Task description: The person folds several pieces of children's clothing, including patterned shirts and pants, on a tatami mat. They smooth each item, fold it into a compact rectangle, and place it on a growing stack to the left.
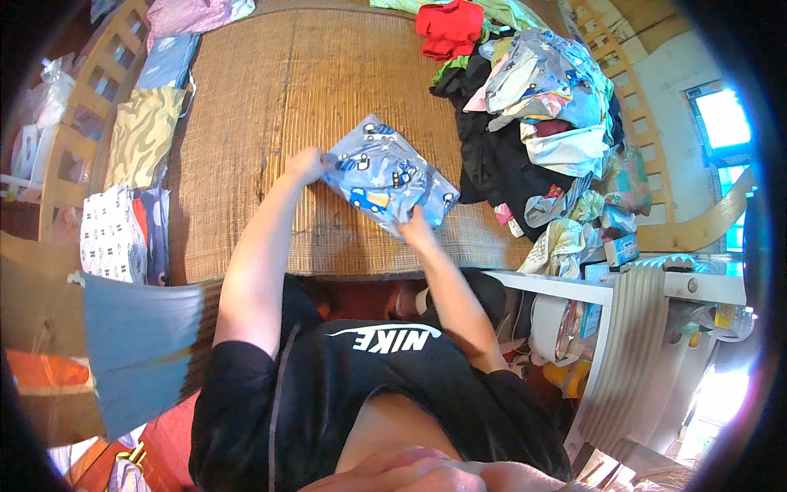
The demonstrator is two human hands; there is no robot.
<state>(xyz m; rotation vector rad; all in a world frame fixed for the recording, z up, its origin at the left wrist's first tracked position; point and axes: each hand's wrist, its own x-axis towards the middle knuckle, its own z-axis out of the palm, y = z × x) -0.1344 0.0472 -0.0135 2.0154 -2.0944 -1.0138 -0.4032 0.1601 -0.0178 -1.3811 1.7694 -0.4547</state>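
Observation:
A blue-grey cloth garment (387,172) printed with trucks and stars is stretched between my two hands, over a woven mat (246,111). My left hand (305,165) grips its left corner. Its near edge is held in my right hand (416,227), where the cloth bunches into creases. Whether the garment touches the mat beneath is hard to tell. Folded garments form a row along the left side: a white printed one (110,234), a camouflage one (144,135) and a blue one (166,61).
A heap of mixed clothes (535,104) covers the mat's right side, with a red garment (450,27) at its far end. Wooden slatted rails (80,117) border the left. A white-framed table (553,283) stands near right, and blue cloth (141,344) hangs near left.

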